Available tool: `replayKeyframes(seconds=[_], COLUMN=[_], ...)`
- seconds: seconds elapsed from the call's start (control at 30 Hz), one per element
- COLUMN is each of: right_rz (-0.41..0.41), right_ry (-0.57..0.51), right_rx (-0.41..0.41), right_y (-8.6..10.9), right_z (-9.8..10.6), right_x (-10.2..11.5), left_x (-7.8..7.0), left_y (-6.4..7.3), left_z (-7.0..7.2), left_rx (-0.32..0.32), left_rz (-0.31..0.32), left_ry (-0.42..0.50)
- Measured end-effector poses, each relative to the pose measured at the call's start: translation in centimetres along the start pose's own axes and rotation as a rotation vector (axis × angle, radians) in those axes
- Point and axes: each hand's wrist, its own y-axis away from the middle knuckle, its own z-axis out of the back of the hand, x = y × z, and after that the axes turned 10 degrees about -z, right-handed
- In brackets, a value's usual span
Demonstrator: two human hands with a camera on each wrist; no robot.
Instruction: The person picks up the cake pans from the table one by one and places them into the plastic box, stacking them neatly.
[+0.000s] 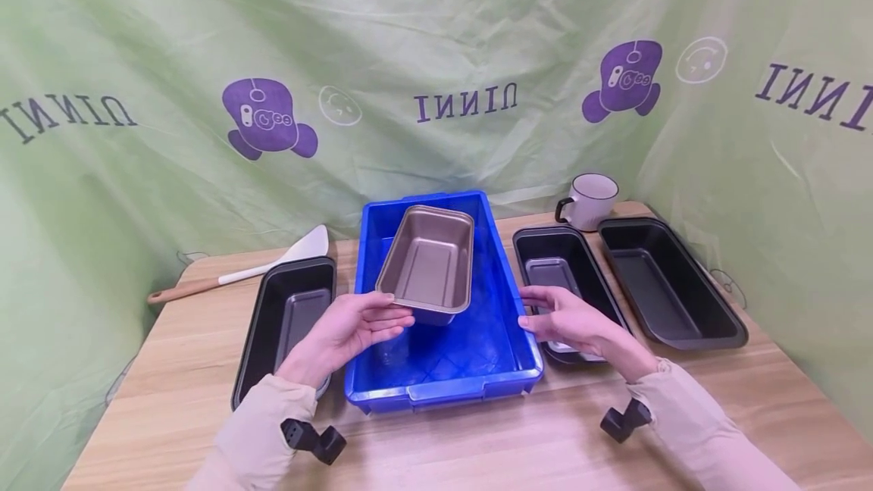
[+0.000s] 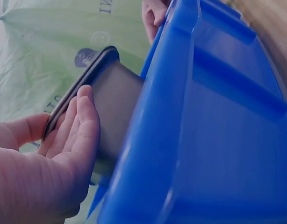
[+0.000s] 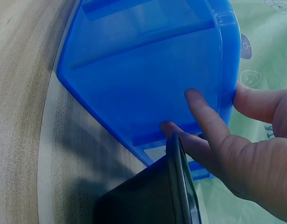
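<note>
A bronze loaf pan (image 1: 431, 260) is tilted over the blue plastic bin (image 1: 446, 391), partly inside its walls. My left hand (image 1: 358, 328) holds it by the rim at the near left corner. In the left wrist view the thumb is on the rim and the fingers (image 2: 85, 119) lie along the pan's outer side. My right hand (image 1: 569, 320) grips the bin's right rim. Its thumb is at the rim, with the fingers (image 3: 206, 116) against the outer wall in the right wrist view. Just beneath that hand stands a black loaf pan (image 1: 593, 286).
Another black loaf pan (image 1: 671, 286) stands farther right, with a white mug (image 1: 593, 201) behind. Left of the bin are a dark loaf pan (image 1: 273, 317) and a white spatula with a wooden handle (image 1: 187, 290). A green curtain (image 1: 423, 36) surrounds the wooden table (image 1: 170, 400).
</note>
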Motion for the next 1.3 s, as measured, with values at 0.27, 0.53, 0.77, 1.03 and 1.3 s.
replayKeyframes(seconds=[0.27,0.53,0.77,1.03,1.3], right_rz=[-0.002,0.004,0.009,0.004,0.008], right_ry=[0.005,0.009,0.006,0.010,0.004], right_rx=[0.004,0.012,0.033,0.026,0.040], right_y=[-0.1,0.0,-0.2,-0.1,-0.2], right_z=[0.1,0.5,0.5,0.5,0.4], right_x=[-0.2,-0.3,-0.4,-0.2,-0.1], left_x=[0.4,0.6,1.2,1.8,1.7], left_y=[-0.3,-0.7,-0.7,-0.9,-0.3], left_z=[-0.5,-0.6,-1.0,-1.2,-1.2], left_rx=[0.011,0.101,0.140,0.117,0.142], left_rz=[0.020,0.138,0.252,0.275,0.243], left_ry=[-0.080,-0.214,-0.235,-0.300,-0.360])
